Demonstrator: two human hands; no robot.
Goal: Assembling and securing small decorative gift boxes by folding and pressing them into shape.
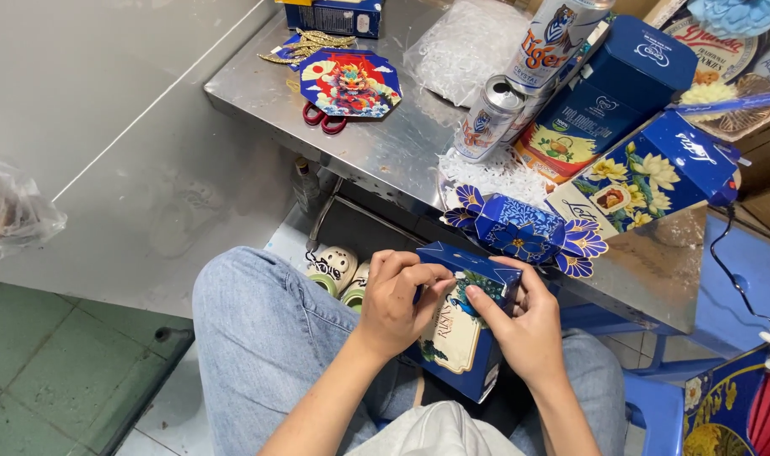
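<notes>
Both grips — left hand (395,297), right hand (520,325) — clasp a blue box (462,338) just below the steel table (385,143).

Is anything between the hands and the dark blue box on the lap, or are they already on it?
Nothing visible stands between them. Both the left hand and the right hand already grip the top of the dark blue box, which rests over the lap, below the edge of the metal table.

a small gift-packing workshop: steel table (376,152) crowded with printed gift boxes (655,173), shredded paper filler (495,173), scissors (321,118).
</notes>
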